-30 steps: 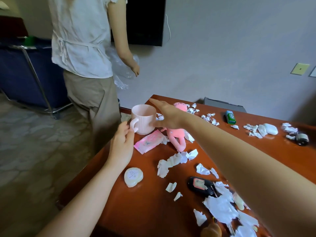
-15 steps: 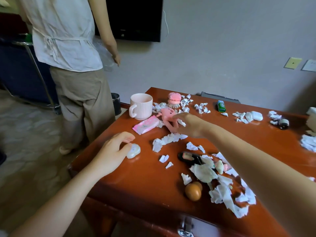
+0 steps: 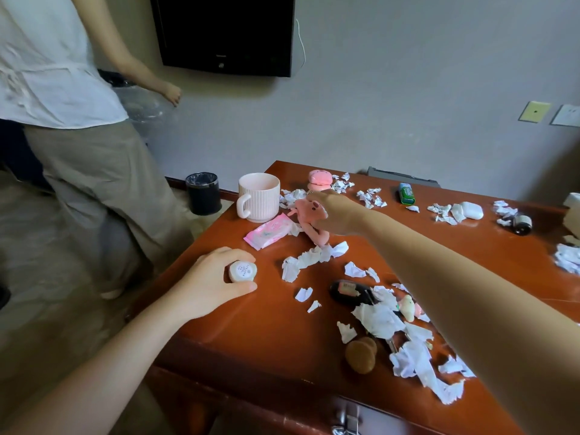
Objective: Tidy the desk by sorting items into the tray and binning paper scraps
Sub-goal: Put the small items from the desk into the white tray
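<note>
The left hand grips a small round white packet; the right hand (farther out over the counter) clutches a pink plush toy, legs dangling toward the wearer.

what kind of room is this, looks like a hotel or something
Probably a hotel room, though I can't be sure: a wall-mounted TV above a wooden desk, a small lined bin on the floor, and a little wrapped soap in the left hand.
</note>
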`<state>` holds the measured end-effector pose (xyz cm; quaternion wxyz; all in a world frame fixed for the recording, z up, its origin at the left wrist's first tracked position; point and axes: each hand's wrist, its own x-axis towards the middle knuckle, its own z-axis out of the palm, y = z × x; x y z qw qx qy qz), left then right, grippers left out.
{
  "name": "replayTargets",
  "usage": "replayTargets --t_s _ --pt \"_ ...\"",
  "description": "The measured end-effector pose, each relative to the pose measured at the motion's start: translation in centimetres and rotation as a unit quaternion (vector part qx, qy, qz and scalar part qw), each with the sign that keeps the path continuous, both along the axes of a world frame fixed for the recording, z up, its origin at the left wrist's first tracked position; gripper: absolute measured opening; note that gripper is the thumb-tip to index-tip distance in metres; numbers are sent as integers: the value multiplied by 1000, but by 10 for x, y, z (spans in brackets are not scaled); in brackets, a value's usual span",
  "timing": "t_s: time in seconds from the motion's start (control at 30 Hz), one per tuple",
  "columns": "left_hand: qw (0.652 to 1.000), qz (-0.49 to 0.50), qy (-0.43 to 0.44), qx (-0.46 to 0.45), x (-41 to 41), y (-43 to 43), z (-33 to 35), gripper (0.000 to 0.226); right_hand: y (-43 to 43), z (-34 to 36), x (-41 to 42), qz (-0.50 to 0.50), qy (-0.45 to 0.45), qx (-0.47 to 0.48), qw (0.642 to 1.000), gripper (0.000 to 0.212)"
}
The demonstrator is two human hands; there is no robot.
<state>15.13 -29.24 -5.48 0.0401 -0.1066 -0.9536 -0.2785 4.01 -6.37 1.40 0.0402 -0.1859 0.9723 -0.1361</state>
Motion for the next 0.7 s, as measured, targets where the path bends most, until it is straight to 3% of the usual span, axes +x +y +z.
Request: replayTargets --t_s 0.13,0.4,0.7 --pt "999 22 -19 29 -16 5 10 32 -9 -1 -15 13 -29 35 999 41" --pt "998 18 -52 15 -35 8 22 32 -15 0 -37 37 -61 61 996 65" --pt "999 19 -42 18 -36 14 35 29 -16 -3 -43 39 -57 54 996 68"
